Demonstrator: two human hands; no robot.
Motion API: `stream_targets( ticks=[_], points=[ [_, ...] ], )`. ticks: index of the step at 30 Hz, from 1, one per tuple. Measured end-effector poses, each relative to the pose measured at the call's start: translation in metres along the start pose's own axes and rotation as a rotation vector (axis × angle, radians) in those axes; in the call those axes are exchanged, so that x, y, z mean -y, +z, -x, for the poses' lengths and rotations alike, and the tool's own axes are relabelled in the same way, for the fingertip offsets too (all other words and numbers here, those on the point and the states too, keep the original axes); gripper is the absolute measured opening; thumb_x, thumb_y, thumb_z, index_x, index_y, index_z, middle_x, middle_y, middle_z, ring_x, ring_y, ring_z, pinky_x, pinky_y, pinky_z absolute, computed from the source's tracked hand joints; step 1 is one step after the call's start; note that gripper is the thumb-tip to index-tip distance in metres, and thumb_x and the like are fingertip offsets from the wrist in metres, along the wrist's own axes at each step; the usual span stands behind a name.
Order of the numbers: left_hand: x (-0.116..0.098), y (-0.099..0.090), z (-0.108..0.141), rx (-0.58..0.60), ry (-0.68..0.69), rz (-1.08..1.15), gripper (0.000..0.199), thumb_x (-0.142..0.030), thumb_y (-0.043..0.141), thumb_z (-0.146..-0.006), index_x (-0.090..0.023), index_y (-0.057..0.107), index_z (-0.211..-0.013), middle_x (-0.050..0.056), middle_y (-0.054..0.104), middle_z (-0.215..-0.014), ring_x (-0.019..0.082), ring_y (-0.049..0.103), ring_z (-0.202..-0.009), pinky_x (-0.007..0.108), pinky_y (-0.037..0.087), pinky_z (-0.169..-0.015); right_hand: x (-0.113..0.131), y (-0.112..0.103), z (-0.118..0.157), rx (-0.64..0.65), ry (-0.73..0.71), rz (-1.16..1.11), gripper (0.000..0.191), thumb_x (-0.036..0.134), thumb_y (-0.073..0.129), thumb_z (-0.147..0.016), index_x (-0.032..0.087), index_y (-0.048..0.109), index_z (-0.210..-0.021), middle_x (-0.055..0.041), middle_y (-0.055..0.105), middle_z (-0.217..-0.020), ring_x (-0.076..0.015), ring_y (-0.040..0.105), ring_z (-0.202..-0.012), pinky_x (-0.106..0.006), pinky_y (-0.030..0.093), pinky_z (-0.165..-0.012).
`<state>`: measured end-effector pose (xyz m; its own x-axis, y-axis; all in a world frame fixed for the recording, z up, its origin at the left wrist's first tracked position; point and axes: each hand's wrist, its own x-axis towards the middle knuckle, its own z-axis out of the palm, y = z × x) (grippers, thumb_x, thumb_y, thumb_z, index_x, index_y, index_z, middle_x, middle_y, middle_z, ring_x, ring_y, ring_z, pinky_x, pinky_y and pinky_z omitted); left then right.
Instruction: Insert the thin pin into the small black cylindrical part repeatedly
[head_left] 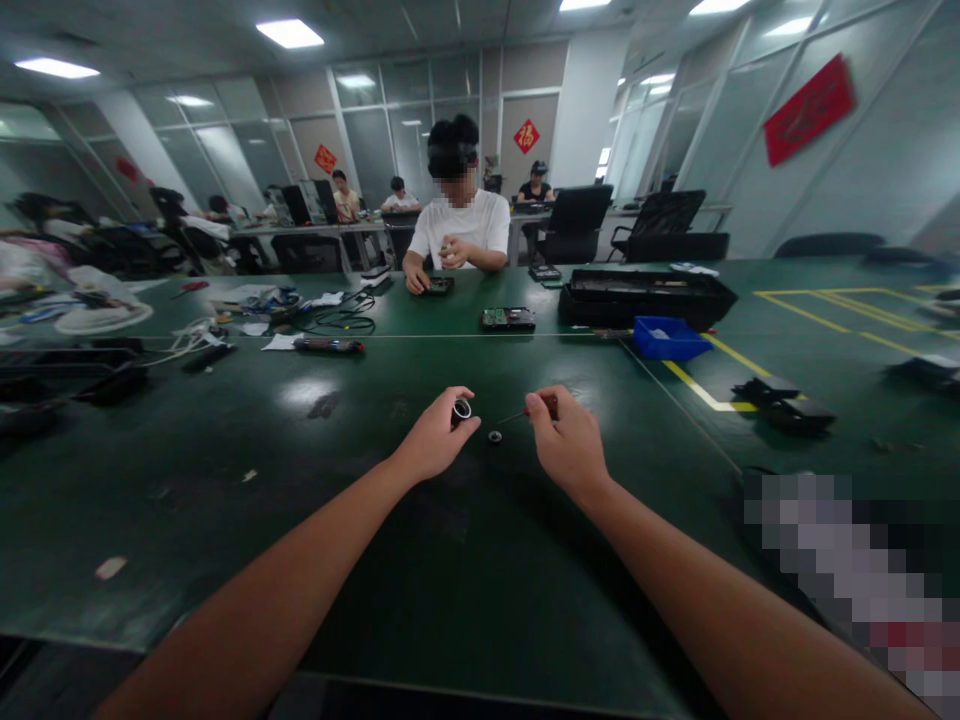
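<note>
My left hand (437,436) is closed round a small dark cylindrical part (460,409) with a pale ring at its open end, which faces toward my right hand. Between the hands, a small round metal piece (495,437) lies on the green table (420,600). My right hand (566,437) pinches a thin screwdriver (514,415) with a reddish handle, mostly hidden in the fingers. Its shaft points left, above the small round piece and short of the cylindrical part.
Across the table a person (459,225) handles a dark device. Nearer stand a circuit-board device (508,318), a long black housing (645,300) and a blue bin (669,340). Cables (345,312) and a dark tool (330,346) lie left; black parts (784,402) lie right.
</note>
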<state>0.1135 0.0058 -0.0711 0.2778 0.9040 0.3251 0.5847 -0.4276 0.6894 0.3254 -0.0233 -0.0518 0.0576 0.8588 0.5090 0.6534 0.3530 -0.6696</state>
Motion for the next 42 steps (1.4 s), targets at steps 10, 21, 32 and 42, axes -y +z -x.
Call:
stream_targets(
  ticks=[10,21,32,42],
  points=[
    [-0.01,0.014,-0.009,0.24,0.094,-0.348,0.032,-0.039,0.053,-0.094,-0.021,0.064,-0.119,0.011,0.066,-0.111,0.026,0.064,-0.098,0.039,0.048,-0.078,-0.001,-0.002,0.0,-0.013,-0.013,0.0,0.025,0.039,0.046,-0.1,0.02,0.061,-0.092,-0.0048,0.07,-0.08,-0.0203,0.065,-0.074,-0.031,0.044,-0.067],
    [0.005,0.001,-0.02,0.25,0.084,-0.268,0.035,-0.048,0.06,-0.087,-0.022,0.071,-0.108,0.01,0.07,-0.095,0.025,0.065,-0.085,0.037,0.046,-0.071,-0.002,-0.004,-0.001,-0.021,-0.002,-0.002,0.027,0.04,0.045,-0.1,0.021,0.06,-0.09,-0.0049,0.07,-0.08,-0.0206,0.065,-0.073,-0.031,0.044,-0.066],
    [0.089,-0.13,-0.001,-0.41,-0.453,0.644,0.022,-0.035,0.066,-0.08,-0.015,0.06,-0.087,0.001,0.057,-0.077,0.01,0.049,-0.055,0.022,0.035,-0.046,-0.002,-0.003,0.0,0.021,0.029,-0.029,0.028,0.041,0.045,-0.1,0.02,0.061,-0.093,-0.0052,0.07,-0.081,-0.0208,0.065,-0.076,-0.032,0.045,-0.068],
    [0.154,-0.272,0.091,-0.961,-0.708,0.473,0.012,-0.007,0.048,-0.078,-0.013,0.055,-0.084,0.0,0.053,-0.071,0.01,0.049,-0.056,0.018,0.04,-0.05,-0.002,-0.002,0.0,0.043,0.038,-0.016,0.029,0.042,0.044,-0.1,0.02,0.062,-0.093,-0.0051,0.07,-0.081,-0.0206,0.064,-0.075,-0.032,0.044,-0.067]
  ],
)
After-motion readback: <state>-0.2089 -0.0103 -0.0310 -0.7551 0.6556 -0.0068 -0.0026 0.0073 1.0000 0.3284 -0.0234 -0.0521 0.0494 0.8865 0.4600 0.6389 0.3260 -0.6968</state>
